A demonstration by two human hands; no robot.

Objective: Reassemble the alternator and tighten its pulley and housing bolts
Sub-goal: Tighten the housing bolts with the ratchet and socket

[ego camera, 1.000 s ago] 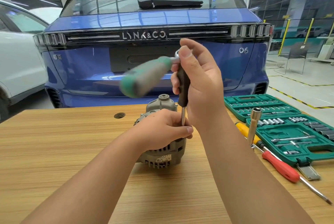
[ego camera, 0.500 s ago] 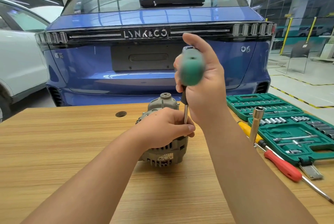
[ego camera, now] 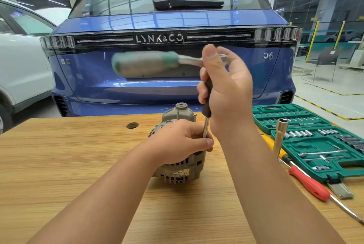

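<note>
Ratchet above the alternator, shaft upright

My right hand (ego camera: 226, 94) grips the extension (ego camera: 206, 123) straight over the alternator (ego camera: 177, 172); left hand (ego camera: 183, 143) pinches its lower end; ratchet handle (ego camera: 145, 63) points left.

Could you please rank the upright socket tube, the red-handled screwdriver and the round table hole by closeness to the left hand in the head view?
1. Round table hole, left of the left hand.
2. Upright socket tube, to its right.
3. Red-handled screwdriver, farther right and nearer the camera.
</note>
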